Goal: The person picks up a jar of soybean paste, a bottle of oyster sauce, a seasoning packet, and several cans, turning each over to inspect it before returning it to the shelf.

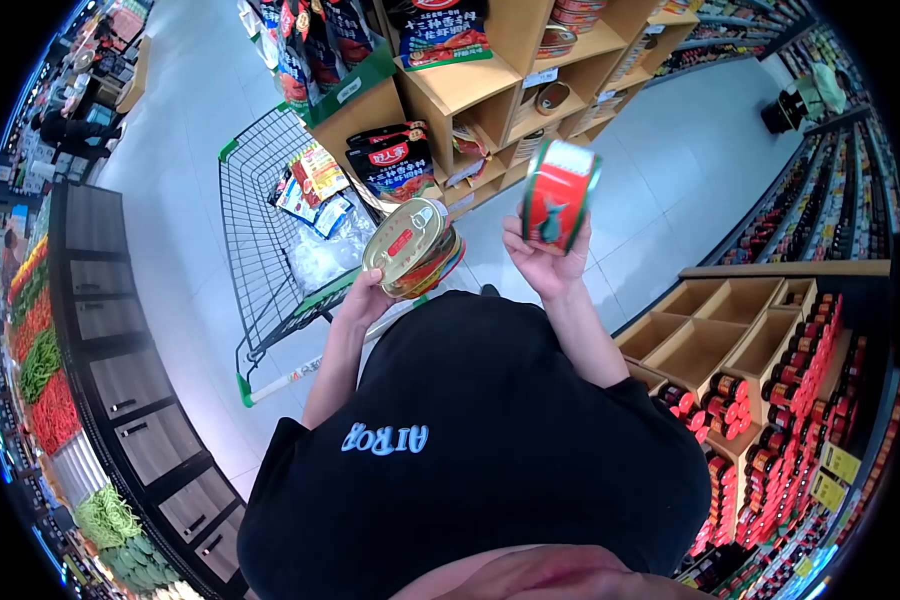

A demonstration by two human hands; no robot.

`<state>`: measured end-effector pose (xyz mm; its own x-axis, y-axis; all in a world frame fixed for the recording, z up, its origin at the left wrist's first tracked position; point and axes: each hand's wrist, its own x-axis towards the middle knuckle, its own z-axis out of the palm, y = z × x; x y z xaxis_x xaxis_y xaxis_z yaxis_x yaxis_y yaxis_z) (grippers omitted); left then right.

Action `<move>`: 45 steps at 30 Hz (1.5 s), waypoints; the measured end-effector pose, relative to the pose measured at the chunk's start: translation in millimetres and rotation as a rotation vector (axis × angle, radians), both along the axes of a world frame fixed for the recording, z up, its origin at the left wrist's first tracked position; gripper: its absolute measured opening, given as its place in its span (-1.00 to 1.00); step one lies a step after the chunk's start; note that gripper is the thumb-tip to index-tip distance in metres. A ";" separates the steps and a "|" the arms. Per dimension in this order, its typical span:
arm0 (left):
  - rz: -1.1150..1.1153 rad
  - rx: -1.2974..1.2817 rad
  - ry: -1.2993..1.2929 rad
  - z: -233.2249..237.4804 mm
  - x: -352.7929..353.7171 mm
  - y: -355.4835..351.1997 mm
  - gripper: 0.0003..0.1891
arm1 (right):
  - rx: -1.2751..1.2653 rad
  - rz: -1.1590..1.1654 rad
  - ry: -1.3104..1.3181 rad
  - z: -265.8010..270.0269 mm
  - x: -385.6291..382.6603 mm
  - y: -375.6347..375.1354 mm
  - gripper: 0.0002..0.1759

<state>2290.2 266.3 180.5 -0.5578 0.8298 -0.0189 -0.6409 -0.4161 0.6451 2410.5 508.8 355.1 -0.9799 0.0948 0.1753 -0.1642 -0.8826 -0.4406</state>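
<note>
My left hand [366,297] is closed round oval tins [407,246]; the front one shows a gold lid with a pull ring, and red and yellow sides show behind it. On the right, my right hand [550,262] grips a red and green tin [560,195] from below, held upright and apart from the other tins. Left of the tins stands a wire shopping cart [255,220] with green corners, holding colourful packets [315,185] and a clear plastic bag [322,250].
A wooden shelf unit [460,88] with black and red pouches [395,165] and tins rises ahead. Wooden compartments [695,345] with red-lidded jars [770,440] are at the right. Vegetables [55,400] line the far left. Two people [70,130] [815,95] are in the distance.
</note>
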 end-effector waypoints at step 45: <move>-0.077 0.021 -0.097 -35.8 -6.0 -13.0 -0.15 | 1.097 0.167 0.519 7.8 58.2 -36.2 -0.05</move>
<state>2284.2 253.3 144.7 -0.4889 0.8708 -0.0513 -0.7302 -0.3764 0.5702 2468.7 472.6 362.9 -0.7557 -0.4691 0.4569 -0.4623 -0.1121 -0.8796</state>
